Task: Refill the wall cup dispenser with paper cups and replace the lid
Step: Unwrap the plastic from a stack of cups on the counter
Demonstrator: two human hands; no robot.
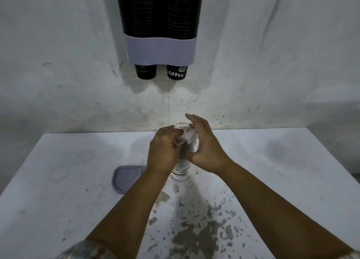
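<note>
Stack of paper cups (180, 172) stands on white table (272, 161) at center. Left hand (163, 149) grips crumpled clear wrapper (187, 137) at stack top; right hand (204, 147) pinches it, fingers half-curled. Grey lid (126, 178) lies at 9 o'clock. Wall dispenser (159, 46) at 12, two black cups (146, 72) protruding.

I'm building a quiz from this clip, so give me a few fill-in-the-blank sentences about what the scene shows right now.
1. Both hands, left and right, work at the plastic wrap on a stack of ____.
2. The grey lid lies flat on the ____.
3. The visible word printed on the right cup under the dispenser is ____.
4. The number of cups poking out below the dispenser is ____.

Missing words: cups; table; COFFEE; two
</note>
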